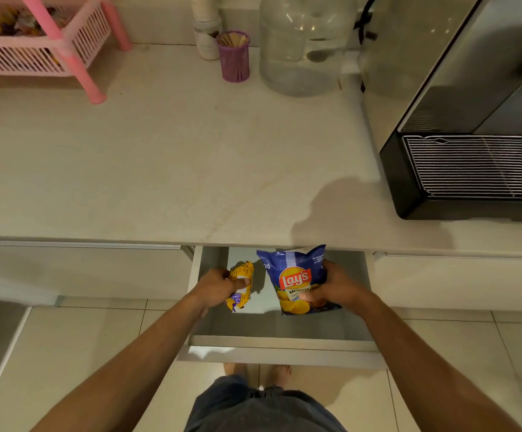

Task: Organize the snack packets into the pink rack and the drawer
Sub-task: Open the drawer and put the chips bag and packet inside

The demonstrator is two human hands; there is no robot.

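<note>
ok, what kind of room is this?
Likely a home kitchen or pantry nook: pale stone countertop with an open pull-out drawer under it, a black-and-steel countertop appliance, and a large clear water jug.

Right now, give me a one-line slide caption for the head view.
Left hand grips a small yellow snack packet, right hand a blue Lay's chip bag, both over the open grey drawer.

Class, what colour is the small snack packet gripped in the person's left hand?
Yellow: the small crinkled snack packet, seen in the head view.
</note>
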